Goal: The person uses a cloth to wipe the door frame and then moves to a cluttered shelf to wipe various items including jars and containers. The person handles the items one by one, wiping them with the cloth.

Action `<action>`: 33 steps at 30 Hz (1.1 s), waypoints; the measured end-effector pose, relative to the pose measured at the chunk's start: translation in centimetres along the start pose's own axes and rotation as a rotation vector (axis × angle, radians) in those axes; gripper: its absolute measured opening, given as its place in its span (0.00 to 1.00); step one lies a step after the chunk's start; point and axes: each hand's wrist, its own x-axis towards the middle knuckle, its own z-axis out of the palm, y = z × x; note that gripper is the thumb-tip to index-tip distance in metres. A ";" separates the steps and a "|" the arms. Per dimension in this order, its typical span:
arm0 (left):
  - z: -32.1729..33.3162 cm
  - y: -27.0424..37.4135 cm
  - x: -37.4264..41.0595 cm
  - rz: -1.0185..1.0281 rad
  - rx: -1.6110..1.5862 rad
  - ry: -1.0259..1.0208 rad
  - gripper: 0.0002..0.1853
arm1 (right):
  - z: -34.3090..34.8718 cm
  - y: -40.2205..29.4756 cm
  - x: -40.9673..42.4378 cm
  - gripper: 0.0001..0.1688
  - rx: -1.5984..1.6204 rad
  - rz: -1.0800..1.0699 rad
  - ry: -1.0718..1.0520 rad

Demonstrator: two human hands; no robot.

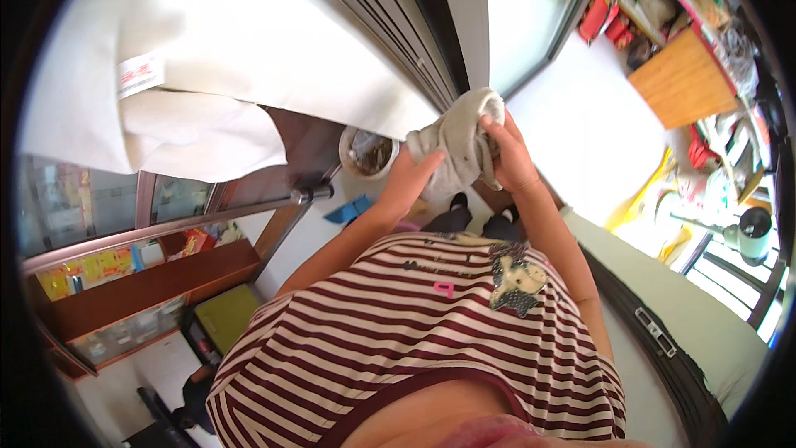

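Note:
Both my hands hold a bunched light grey-beige cloth (457, 143) in front of my body, above my feet. My left hand (407, 182) grips its lower left side, with the thumb lying over the fabric. On the other side, my right hand (511, 152) closes on the cloth's edge, the thumb pressed near the rolled top. The folds hide some of the fingers. Just beyond the cloth stands a dark-edged door frame (435, 18) with grooved trim.
White fabric (205, 143) hangs at upper left. A white bin (344, 155) with rubbish stands by a blue dustpan-like item (348, 208). A glass-fronted cabinet (149, 274) is left. At right are a wooden board (684, 78), cluttered goods and a door edge with a lock plate (655, 331).

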 end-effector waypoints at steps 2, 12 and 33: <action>-1.0 4.4 -0.8 0.078 -0.060 -0.026 0.29 | 4.5 -2.6 1.0 0.31 -0.079 -0.123 -0.096; -4.4 13.5 -0.3 0.527 -0.141 -0.090 0.29 | 25.8 -12.5 6.2 0.41 -0.974 -1.633 0.098; -2.6 4.5 2.8 -0.011 -0.228 0.107 0.21 | 12.0 -2.8 8.2 0.35 -0.962 -1.061 0.000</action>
